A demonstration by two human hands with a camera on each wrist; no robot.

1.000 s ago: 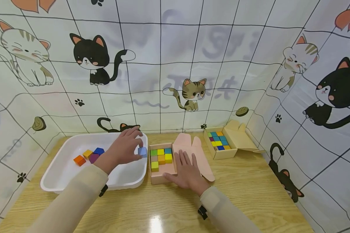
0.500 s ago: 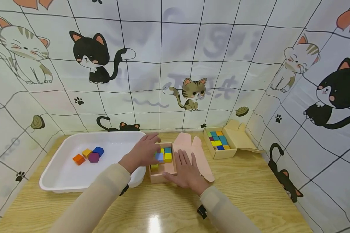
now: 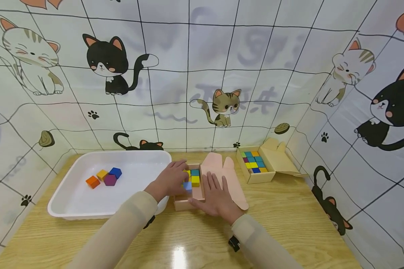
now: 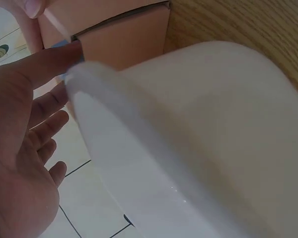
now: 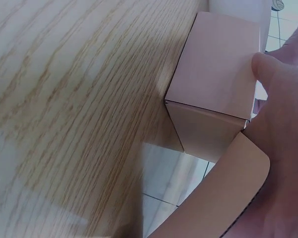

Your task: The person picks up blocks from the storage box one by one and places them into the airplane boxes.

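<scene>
In the head view my left hand (image 3: 170,181) reaches over the pink cardboard box (image 3: 185,205) and pinches a light blue cube (image 3: 187,186) low inside it. Yellow cubes (image 3: 195,182) and a teal cube (image 3: 195,172) sit behind that cube; my fingers hide others. My right hand (image 3: 217,198) lies with straight fingers along the box's right wall and its opened lid (image 3: 235,186). The right wrist view has the right thumb (image 5: 265,67) at the top edge of the box's front wall. In the left wrist view the left thumb (image 4: 54,59) goes in over the box wall.
A white plastic tub (image 3: 77,200) stands against the box's left side, holding an orange cube (image 3: 92,182), a yellow cube (image 3: 102,175) and a blue and a purple one. Back right, a second open box (image 3: 260,178) is filled with coloured cubes. A cat-print curtain (image 3: 171,86) hangs behind.
My left hand has carried the light blue cube from above the tub rightward into the pink box, then toward its front. The right hand keeps its place.
</scene>
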